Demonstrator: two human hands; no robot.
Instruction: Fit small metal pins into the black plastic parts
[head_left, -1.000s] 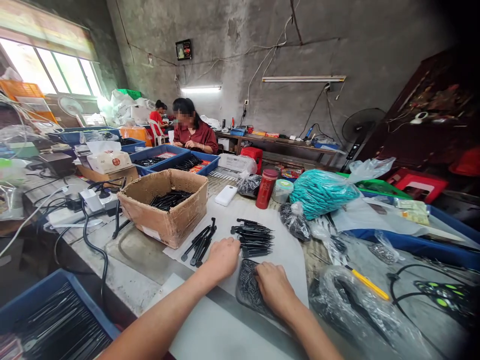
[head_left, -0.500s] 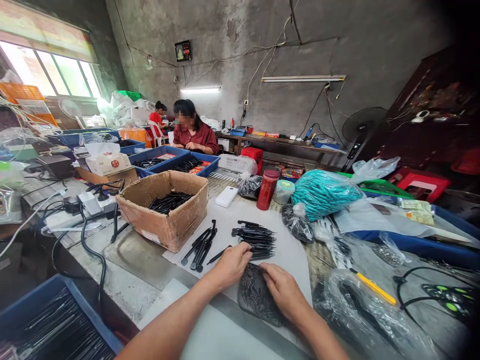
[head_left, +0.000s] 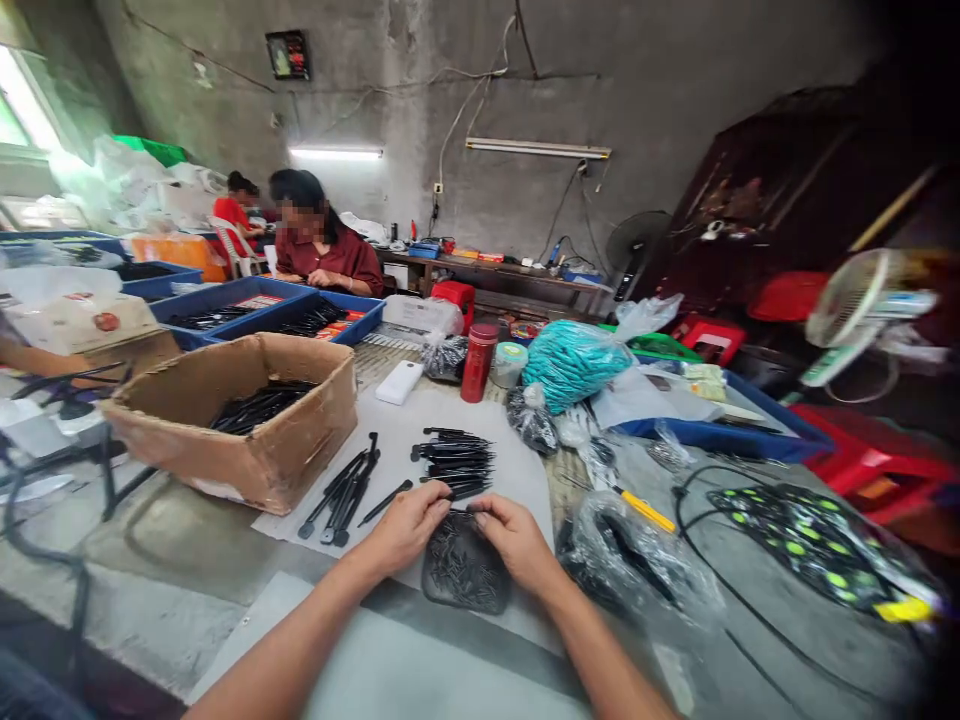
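Note:
My left hand (head_left: 411, 522) is closed in a pinch at the near edge of a row of slim black tools (head_left: 454, 462) with thin pointed tips. A dark, slim piece (head_left: 461, 511), apparently one of these black tools, spans from its fingertips to my right hand (head_left: 517, 540). The right fingers are also pinched; what exactly they grip is too small to tell. Just below both hands sits a shallow clear tray (head_left: 466, 606) of small metal pins (head_left: 459, 568). Left of the row, several larger black tools (head_left: 345, 495) lie on white paper (head_left: 300, 520).
A cardboard box (head_left: 300, 450) of black pieces stands at left. Behind the paper are a white power bank-like block (head_left: 400, 382), a red bottle (head_left: 478, 365) and bagged teal pieces (head_left: 574, 365). Plastic bags and a yellow-handled tool (head_left: 649, 511) lie right. A co-worker (head_left: 326, 240) sits across.
The view has turned right, so things sit further left. My right hand has come from the tray's right rim to its top edge, fingertips close to my left hand's.

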